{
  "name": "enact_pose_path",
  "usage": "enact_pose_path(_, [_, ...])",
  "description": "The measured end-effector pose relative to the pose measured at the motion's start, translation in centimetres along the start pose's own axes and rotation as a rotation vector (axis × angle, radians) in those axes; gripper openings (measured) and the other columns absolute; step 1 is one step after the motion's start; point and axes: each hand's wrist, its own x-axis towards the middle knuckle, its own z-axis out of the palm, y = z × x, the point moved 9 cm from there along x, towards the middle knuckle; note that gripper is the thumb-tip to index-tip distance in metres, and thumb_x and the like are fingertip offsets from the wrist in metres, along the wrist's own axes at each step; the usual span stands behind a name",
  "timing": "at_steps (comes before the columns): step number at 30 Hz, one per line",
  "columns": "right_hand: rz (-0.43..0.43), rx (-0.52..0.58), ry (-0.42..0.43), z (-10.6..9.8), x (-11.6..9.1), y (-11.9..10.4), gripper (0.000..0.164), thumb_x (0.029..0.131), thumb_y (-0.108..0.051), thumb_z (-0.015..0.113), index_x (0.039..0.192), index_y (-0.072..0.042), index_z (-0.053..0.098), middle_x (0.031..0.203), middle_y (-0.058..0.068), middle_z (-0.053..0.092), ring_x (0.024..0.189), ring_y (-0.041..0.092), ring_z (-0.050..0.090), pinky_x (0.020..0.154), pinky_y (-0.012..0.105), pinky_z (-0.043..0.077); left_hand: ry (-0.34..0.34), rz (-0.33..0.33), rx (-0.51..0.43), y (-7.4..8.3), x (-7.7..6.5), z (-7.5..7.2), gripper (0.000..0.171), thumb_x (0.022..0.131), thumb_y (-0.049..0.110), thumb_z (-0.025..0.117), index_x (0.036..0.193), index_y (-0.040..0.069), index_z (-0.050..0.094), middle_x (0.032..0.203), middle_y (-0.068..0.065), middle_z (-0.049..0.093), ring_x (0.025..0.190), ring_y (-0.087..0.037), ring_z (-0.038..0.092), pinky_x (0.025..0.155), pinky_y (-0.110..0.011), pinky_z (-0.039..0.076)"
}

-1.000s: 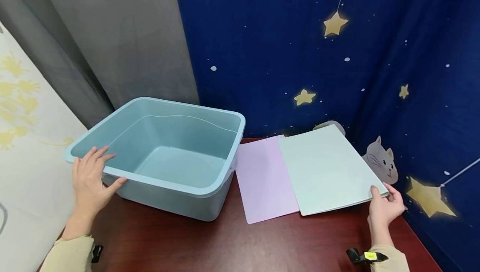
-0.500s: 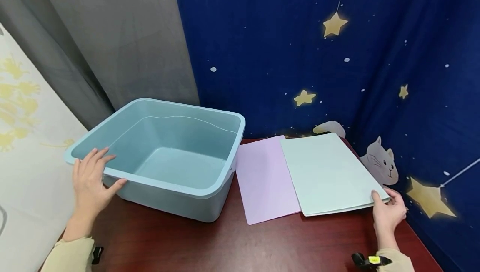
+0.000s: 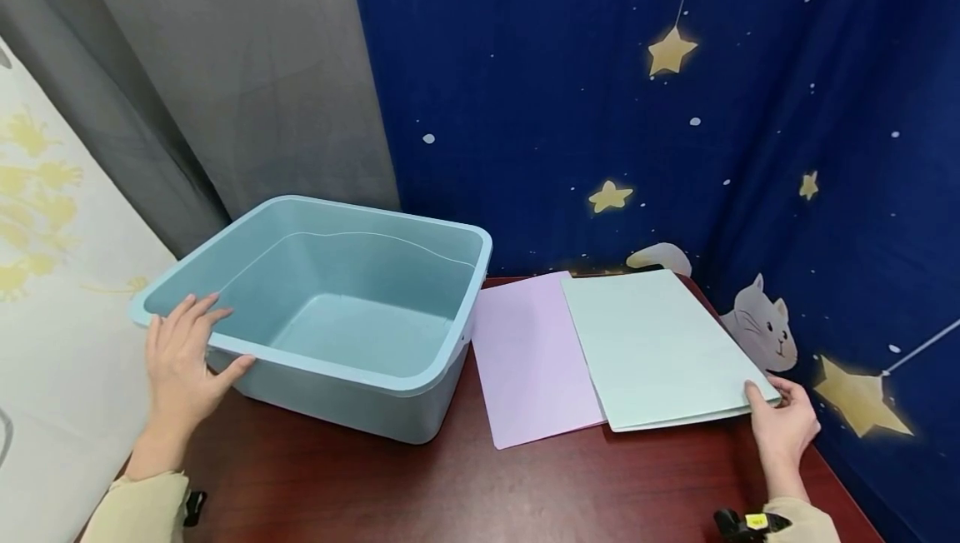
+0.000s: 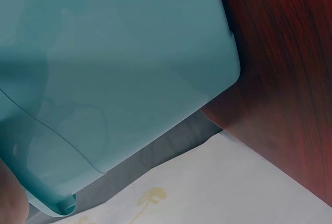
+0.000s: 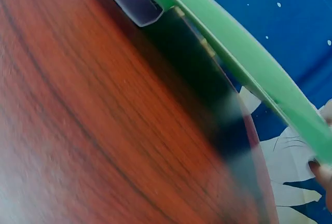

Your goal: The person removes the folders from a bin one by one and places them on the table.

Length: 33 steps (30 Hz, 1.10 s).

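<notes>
A pale green folder [image 3: 667,351] lies at the right of the table, its left side overlapping a lilac folder [image 3: 532,360]. My right hand [image 3: 783,418] pinches the green folder's near right corner, thumb on top. In the right wrist view, that corner of the green folder [image 5: 249,63] is lifted off the tabletop, with layers showing along its edge. My left hand [image 3: 180,356] rests on the near left rim of a blue-grey plastic tub [image 3: 330,364]. Its fingers extend over the rim and the thumb lies spread along it. The left wrist view shows mostly the tub's outer wall [image 4: 135,79].
The dark red wooden table [image 3: 540,493] ends near the right hand. A navy curtain [image 3: 540,110] with stars hangs behind, beside a grey curtain [image 3: 247,68]. White printed cloth [image 3: 67,343] stands on the left.
The right hand has moved slightly right and down, lowering the green folder and drawing it a little off the lilac one. My left hand and the tub stay in place.
</notes>
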Motion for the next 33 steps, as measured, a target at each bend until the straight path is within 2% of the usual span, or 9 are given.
enact_pose_path(1, [-0.02, -0.006, -0.001, 0.0, 0.1, -0.1, 0.032, 0.076, -0.015, 0.069, 0.102, 0.002, 0.063, 0.071, -0.014, 0.057, 0.066, -0.013, 0.038, 0.09, 0.036, 0.027, 0.002, 0.0, -0.004, 0.0, 0.0, 0.0, 0.091, 0.07, 0.076, 0.046, 0.105, -0.006, 0.059, 0.122, -0.027, 0.05, 0.127, -0.039, 0.033, 0.101, -0.058, 0.012])
enact_pose_path(3, [-0.062, -0.024, -0.011, 0.0, 0.1, -0.5, 0.031, 0.077, -0.013, 0.067, 0.103, 0.003, 0.062, 0.086, 0.005, 0.066, 0.077, -0.002, 0.051, 0.096, 0.038, 0.025, 0.0, -0.001, -0.005, 0.0, 0.0, 0.0, 0.09, 0.07, 0.076, 0.047, 0.105, -0.006, 0.059, 0.122, -0.026, 0.05, 0.127, -0.038, 0.033, 0.101, -0.058, 0.011])
enact_pose_path(6, [-0.118, -0.045, -0.043, 0.0, 0.2, -1.3, 0.034, 0.078, -0.011, 0.066, 0.107, 0.005, 0.06, 0.106, 0.029, 0.059, 0.096, 0.026, 0.055, 0.101, 0.044, 0.023, -0.002, 0.0, -0.007, -0.1, 0.0, 0.1, 0.089, 0.069, 0.076, 0.048, 0.105, -0.005, 0.059, 0.122, -0.026, 0.05, 0.128, -0.037, 0.032, 0.101, -0.058, 0.011])
enact_pose_path(7, [-0.131, -0.052, -0.059, 0.1, 0.2, -1.6, 0.035, 0.079, -0.011, 0.065, 0.11, 0.005, 0.058, 0.109, 0.03, 0.058, 0.101, 0.036, 0.052, 0.102, 0.046, 0.021, -0.003, -0.001, -0.007, -0.1, 0.0, 0.1, 0.089, 0.069, 0.076, 0.048, 0.105, -0.005, 0.059, 0.123, -0.025, 0.05, 0.128, -0.037, 0.032, 0.101, -0.058, 0.011])
enact_pose_path(8, [-0.144, -0.06, -0.077, 0.1, 0.2, -2.0, 0.036, 0.08, -0.011, 0.064, 0.111, 0.006, 0.057, 0.11, 0.03, 0.056, 0.102, 0.043, 0.048, 0.102, 0.048, 0.019, -0.004, 0.0, -0.005, -0.1, 0.0, 0.1, 0.089, 0.069, 0.076, 0.047, 0.105, -0.005, 0.059, 0.123, -0.026, 0.05, 0.128, -0.036, 0.032, 0.101, -0.058, 0.012])
enact_pose_path(11, [-0.166, -0.068, -0.121, 0.3, 0.2, -2.8, 0.04, 0.08, -0.011, 0.064, 0.115, 0.006, 0.055, 0.114, 0.031, 0.054, 0.106, 0.046, 0.045, 0.102, 0.051, 0.018, -0.006, -0.003, -0.003, -0.2, 0.0, 0.1, 0.09, 0.069, 0.077, 0.046, 0.106, -0.005, 0.059, 0.123, -0.025, 0.05, 0.128, -0.036, 0.032, 0.101, -0.058, 0.011])
enact_pose_path(16, [-0.193, -0.078, -0.174, 0.8, 0.2, -3.8, 0.043, 0.08, -0.011, 0.065, 0.118, 0.005, 0.053, 0.117, 0.029, 0.053, 0.108, 0.045, 0.043, 0.1, 0.054, 0.018, -0.018, -0.009, -0.004, -0.2, -0.1, 0.2, 0.09, 0.069, 0.076, 0.047, 0.107, -0.005, 0.058, 0.123, -0.026, 0.05, 0.129, -0.035, 0.031, 0.103, -0.058, 0.008])
enact_pose_path(25, [-0.252, -0.084, -0.208, 1.5, 0.2, -5.0, 0.044, 0.078, -0.012, 0.066, 0.117, 0.004, 0.055, 0.117, 0.028, 0.054, 0.107, 0.045, 0.045, 0.094, 0.056, 0.026, -0.055, -0.015, 0.009, -0.1, 0.1, 0.1, 0.088, 0.071, 0.074, 0.048, 0.108, -0.005, 0.058, 0.124, -0.026, 0.049, 0.13, -0.035, 0.03, 0.103, -0.057, 0.008])
enact_pose_path(33, [-0.283, -0.077, -0.264, 2.1, -0.2, -5.9, 0.043, 0.079, -0.013, 0.065, 0.118, 0.003, 0.054, 0.119, 0.027, 0.054, 0.11, 0.044, 0.044, 0.098, 0.055, 0.021, -0.126, -0.023, 0.012, 0.0, 0.2, 0.1, 0.082, 0.072, 0.068, 0.053, 0.112, -0.003, 0.056, 0.13, -0.023, 0.045, 0.131, -0.035, 0.028, 0.103, -0.057, 0.007])
